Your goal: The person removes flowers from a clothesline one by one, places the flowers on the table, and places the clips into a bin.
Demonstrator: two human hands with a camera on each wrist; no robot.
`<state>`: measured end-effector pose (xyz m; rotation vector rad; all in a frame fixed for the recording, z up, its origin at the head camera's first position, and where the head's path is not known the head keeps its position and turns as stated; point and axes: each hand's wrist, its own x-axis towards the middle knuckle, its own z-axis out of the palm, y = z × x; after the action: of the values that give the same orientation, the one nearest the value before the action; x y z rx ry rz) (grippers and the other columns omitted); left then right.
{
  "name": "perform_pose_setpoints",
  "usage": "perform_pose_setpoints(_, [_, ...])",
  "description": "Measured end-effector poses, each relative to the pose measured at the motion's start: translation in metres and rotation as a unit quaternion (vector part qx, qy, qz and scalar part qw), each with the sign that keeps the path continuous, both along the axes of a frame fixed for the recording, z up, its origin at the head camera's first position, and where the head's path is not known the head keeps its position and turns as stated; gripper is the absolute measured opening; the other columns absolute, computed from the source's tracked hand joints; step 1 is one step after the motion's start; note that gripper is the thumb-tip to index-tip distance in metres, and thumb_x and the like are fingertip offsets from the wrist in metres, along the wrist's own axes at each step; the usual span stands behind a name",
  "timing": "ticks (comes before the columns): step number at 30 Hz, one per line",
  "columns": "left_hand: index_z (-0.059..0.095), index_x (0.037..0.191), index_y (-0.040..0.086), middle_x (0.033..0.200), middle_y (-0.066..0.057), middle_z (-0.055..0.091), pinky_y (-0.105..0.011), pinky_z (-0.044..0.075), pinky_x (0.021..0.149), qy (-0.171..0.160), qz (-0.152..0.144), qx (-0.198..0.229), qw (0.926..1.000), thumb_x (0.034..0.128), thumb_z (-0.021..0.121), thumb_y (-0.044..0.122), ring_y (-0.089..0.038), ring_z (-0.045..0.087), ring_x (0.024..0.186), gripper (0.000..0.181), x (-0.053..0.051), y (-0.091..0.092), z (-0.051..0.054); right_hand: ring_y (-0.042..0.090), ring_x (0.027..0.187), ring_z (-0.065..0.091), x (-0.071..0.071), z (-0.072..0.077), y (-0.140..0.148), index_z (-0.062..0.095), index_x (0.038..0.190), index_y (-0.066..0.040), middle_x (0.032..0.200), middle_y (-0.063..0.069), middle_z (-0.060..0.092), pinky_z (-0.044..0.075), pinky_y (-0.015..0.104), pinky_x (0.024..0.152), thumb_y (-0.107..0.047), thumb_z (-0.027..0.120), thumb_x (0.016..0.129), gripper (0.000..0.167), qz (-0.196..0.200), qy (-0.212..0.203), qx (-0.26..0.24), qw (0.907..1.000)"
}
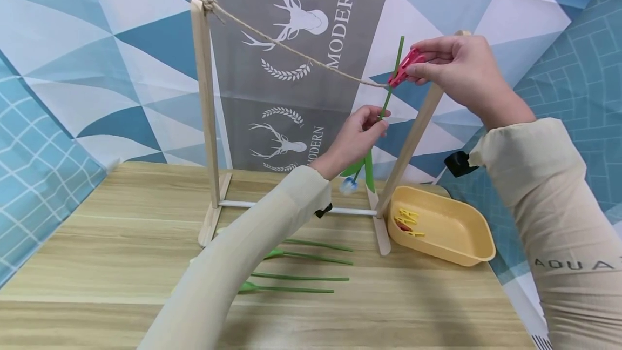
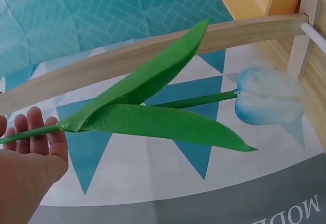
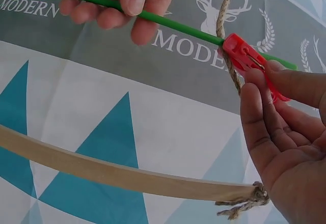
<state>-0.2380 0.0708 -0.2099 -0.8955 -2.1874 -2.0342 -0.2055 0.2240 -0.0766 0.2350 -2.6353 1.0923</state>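
An artificial tulip with a pale blue and white bloom hangs head down, its green leaves below the left hand. That hand pinches the green stem between thumb and fingers. Higher up, the right hand pinches a red clothespin by its handle end. The clothespin's nose is at the stem where it crosses the twine; whether it bites both cannot be told. The twine sags from the left wooden post toward the hands.
Several green-stemmed flowers lie on the wooden table, partly behind the left sleeve. A yellow basin with yellow and red clothespins stands by the right post. A white rod joins the stand's feet.
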Motion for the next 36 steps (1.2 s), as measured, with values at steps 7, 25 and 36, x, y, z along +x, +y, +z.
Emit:
perform_pose_setpoints(7, [0.056, 0.109, -0.001, 0.079, -0.002, 0.045, -0.019, 0.043, 0.069, -0.021, -0.022, 0.052, 0.9982, 0.1025, 0.034, 0.018, -0.017, 0.046, 0.071, 0.03, -0.002, 0.001, 0.001, 0.004, 0.082, 0.066, 0.003, -0.003, 0.003, 0.063, 0.118, -0.01, 0.09, -0.008, 0.067, 0.047, 0.012, 0.085, -0.039, 0.073, 0.074, 0.054, 0.005, 0.023, -0.046, 0.9987])
perform_pose_setpoints(25, [0.053, 0.11, 0.001, 0.084, -0.003, 0.04, -0.02, 0.033, 0.069, 0.038, 0.012, -0.034, 0.9986, 0.103, 0.03, 0.016, -0.016, 0.039, 0.077, 0.028, 0.0, -0.006, -0.003, 0.012, 0.093, 0.061, 0.016, -0.006, 0.018, 0.07, 0.101, -0.004, 0.087, -0.003, 0.071, 0.046, 0.014, 0.081, -0.027, 0.081, 0.07, 0.04, 0.042, 0.022, -0.162, 0.9857])
perform_pose_setpoints(36, [0.052, 0.109, 0.003, 0.103, -0.009, 0.053, -0.025, 0.039, 0.081, 0.057, 0.052, -0.125, 0.9891, 0.103, 0.029, 0.017, -0.018, 0.047, 0.092, 0.027, 0.006, -0.02, -0.003, 0.019, 0.076, 0.069, 0.025, -0.019, 0.038, 0.068, 0.092, 0.006, 0.093, 0.01, 0.067, 0.051, 0.018, 0.079, -0.001, 0.076, 0.072, 0.023, 0.123, 0.043, -0.357, 0.9251])
